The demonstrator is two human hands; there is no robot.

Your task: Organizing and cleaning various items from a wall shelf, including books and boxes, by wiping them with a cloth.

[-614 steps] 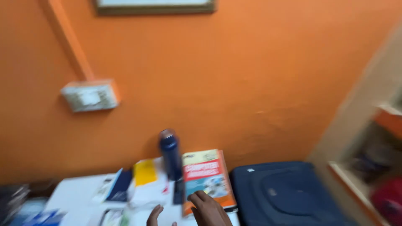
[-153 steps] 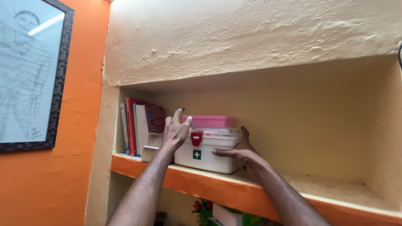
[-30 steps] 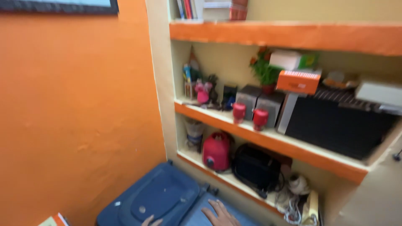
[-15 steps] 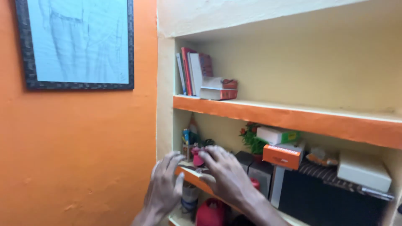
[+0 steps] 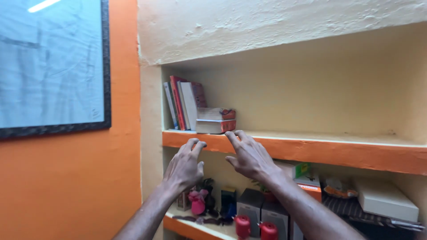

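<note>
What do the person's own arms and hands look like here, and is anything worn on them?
Both forearms are bare up to the bottom edge of the picture, so no sleeve is visible. The left hand and the right hand wear no gloves. No ring, watch or bracelet can be seen on the fingers or wrists. The arms are slim, with no markings visible.

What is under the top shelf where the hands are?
Under the top shelf: a pink toy, grey boxes, two red things, a white box. The arms cover more.
</note>
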